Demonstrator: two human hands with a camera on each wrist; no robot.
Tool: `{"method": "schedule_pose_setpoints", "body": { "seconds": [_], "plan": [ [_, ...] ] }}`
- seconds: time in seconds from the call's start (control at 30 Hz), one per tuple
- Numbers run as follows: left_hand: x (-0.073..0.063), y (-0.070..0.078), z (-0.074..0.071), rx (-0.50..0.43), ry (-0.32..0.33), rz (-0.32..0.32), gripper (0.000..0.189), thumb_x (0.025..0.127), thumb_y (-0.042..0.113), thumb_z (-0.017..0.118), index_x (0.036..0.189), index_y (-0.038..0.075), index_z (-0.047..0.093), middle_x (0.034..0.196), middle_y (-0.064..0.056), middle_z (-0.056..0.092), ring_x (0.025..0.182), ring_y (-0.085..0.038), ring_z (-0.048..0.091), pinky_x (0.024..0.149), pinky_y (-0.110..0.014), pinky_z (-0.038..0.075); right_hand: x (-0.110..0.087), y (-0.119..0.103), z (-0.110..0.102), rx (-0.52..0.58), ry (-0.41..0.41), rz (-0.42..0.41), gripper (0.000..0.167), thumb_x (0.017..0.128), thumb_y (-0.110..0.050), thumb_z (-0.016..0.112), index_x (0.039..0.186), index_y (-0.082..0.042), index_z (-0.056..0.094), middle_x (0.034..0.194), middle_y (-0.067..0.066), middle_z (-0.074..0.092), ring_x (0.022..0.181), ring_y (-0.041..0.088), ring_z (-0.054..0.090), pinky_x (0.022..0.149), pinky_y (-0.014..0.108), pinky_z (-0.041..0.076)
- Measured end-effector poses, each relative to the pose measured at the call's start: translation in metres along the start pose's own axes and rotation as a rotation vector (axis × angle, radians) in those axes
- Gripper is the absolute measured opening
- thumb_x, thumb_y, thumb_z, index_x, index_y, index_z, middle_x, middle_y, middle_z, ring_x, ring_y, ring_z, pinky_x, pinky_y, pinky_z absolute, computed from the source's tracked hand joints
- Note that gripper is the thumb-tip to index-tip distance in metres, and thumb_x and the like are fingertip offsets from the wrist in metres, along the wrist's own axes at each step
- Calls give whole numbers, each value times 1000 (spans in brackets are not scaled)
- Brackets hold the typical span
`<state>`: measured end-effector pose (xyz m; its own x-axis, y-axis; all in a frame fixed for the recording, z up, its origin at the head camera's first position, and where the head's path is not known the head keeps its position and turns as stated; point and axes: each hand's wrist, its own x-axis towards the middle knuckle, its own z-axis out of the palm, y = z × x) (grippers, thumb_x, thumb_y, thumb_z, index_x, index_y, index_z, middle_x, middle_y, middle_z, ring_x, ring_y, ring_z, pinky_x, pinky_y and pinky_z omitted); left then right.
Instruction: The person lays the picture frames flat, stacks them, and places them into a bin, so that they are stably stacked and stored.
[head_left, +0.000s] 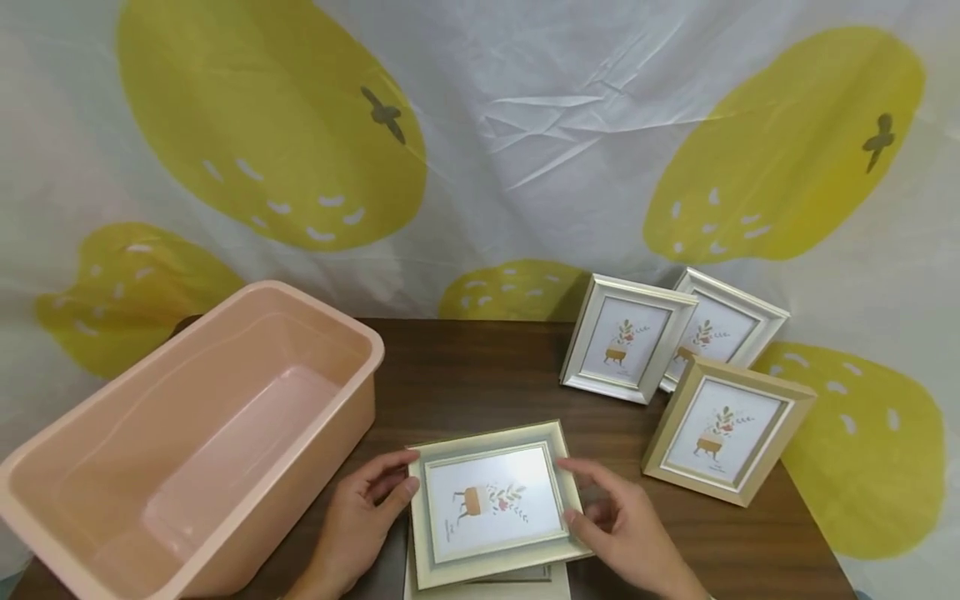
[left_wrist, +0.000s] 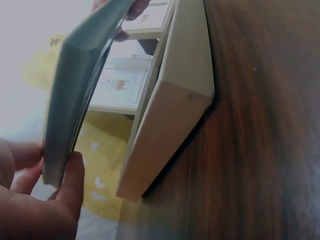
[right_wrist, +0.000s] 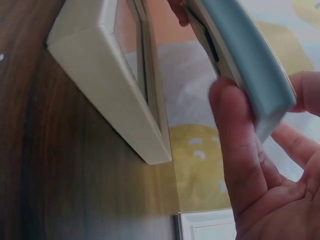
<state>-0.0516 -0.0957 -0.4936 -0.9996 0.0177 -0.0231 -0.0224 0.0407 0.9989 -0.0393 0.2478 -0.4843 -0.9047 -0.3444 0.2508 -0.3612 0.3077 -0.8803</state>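
Five picture frames are in view: one in the hands, one lying under it, and three standing. Two hands share the held picture frame (head_left: 487, 504), one at each short side. The left hand (head_left: 352, 521) has its fingers pinched on the left side, and the right hand (head_left: 630, 529) grips the right side likewise with fingers and thumb. The held one has a cream border and is raised just above the lower picture frame (head_left: 521, 590), which lies on the wooden tabletop (head_left: 465, 375); both wrist views show a gap between the two.

Near the right end stand the three others: two silvery ones, a front silvery frame (head_left: 581, 342) partly overlapping a rear silvery frame (head_left: 757, 342), and one tan frame (head_left: 772, 458) nearer the person. All three, and the held one, show a potted plant print; in the held one it lies sideways.

One pink bin (head_left: 326, 462) sits at left. Behind, one pale cloth (head_left: 540, 167) bears five yellow lemons.
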Motion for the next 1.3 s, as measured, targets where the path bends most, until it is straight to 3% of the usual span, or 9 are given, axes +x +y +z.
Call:
{"method": "schedule_pose_setpoints", "body": {
  "seconds": [0.13,0.3,0.43,0.6,0.73,0.93,1.07,1.3],
  "plan": [
    [0,0,-3,35,-70,-75,44,90,9,84,130,21,73,137,-6,71,113,-16,71,86,-21,61,-6,0,-1,-36,-14,46,53,94,0,76,144,-14,60,105,11,68,61,1,67,50,27,57],
    [1,0,-7,70,-130,-109,52,89,11,85,138,22,68,136,-12,69,112,-21,71,84,-23,62,-9,2,-2,-77,-77,73,49,99,-6,73,145,-15,59,93,0,70,66,-1,64,56,26,57],
    [2,0,-8,142,-140,-127,52,90,17,85,139,26,67,132,-12,69,106,-18,74,82,-24,62,-9,4,0,-112,-103,65,49,99,-8,73,146,-14,59,94,-4,70,63,-5,57,53,24,55],
    [3,0,-8,216,-133,-158,49,90,21,85,135,31,69,132,-12,72,107,-18,75,80,-25,62,-11,8,2,-150,-92,55,49,98,-11,77,144,-13,61,118,4,71,60,-6,55,49,23,52],
    [4,-1,-8,241,-130,-151,48,91,24,85,135,30,70,134,-10,72,110,-20,74,80,-26,63,-13,11,5,-202,-81,56,51,95,-12,80,143,-14,63,126,6,69,62,-6,56,52,23,53],
    [7,0,-8,290,-100,-162,47,90,23,85,133,34,71,130,-4,73,111,-18,72,83,-28,63,-14,13,7,-235,-81,30,51,95,-14,80,144,-13,63,122,5,69,63,-8,54,52,21,53],
    [7,-1,-7,305,-112,-141,46,91,22,84,134,33,70,134,-4,72,114,-21,72,87,-28,63,-17,10,8,-262,-70,2,52,94,-12,80,144,-10,63,115,4,67,61,-10,52,51,17,50],
    [4,-3,-7,276,-114,-105,46,91,15,84,134,24,71,135,-7,71,116,-23,70,89,-26,63,-17,4,10,-326,-99,54,55,94,-19,82,145,-11,63,113,6,68,59,-11,54,53,14,51]
  ]
}}
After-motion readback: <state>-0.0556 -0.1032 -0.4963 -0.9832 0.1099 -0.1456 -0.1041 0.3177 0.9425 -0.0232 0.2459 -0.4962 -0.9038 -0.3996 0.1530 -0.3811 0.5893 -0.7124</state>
